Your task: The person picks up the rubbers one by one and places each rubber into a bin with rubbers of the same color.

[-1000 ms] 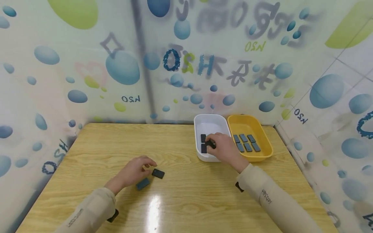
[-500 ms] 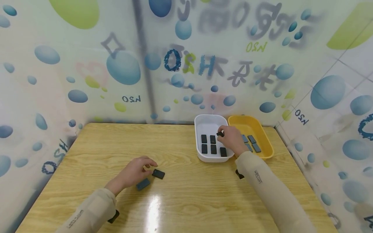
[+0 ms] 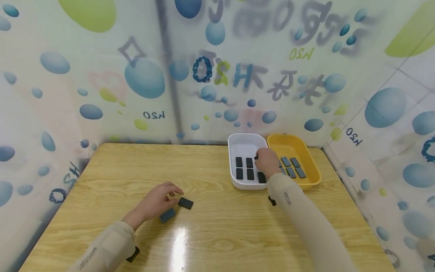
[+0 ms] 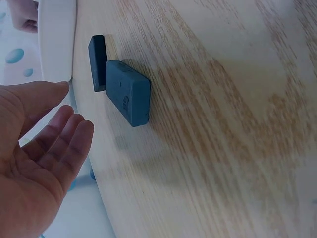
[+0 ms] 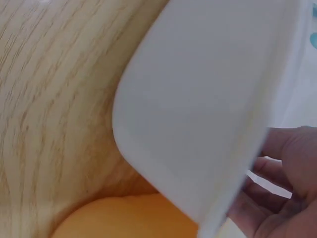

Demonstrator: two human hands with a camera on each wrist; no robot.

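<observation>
My right hand [image 3: 267, 163] is over the right side of the white bin [image 3: 242, 186] and pinches a small black block [image 3: 256, 158]; only an edge of that block shows past the fingers. In the right wrist view the bin's wall [image 5: 188, 99] hides the fingertips. Several black blocks lie in rows on the bin's floor. My left hand [image 3: 157, 201] hovers at the left of the table, fingers loosely bent, holding nothing. Beside it on the wood lie a blue-grey block [image 4: 126, 94] and a black block [image 3: 185, 203], apart from the fingers in the left wrist view.
A yellow bin [image 3: 310, 183] stands against the white bin's right side, with several blue-grey blocks in it. Both bins sit at the back right of the wooden table [image 3: 217, 226]. A patterned wall [image 3: 204, 124] rises behind the table's far edge.
My right hand, with the black block, has moved from the white bin's left part to its right side, uncovering black blocks in rows there. My left hand has stayed in place.
</observation>
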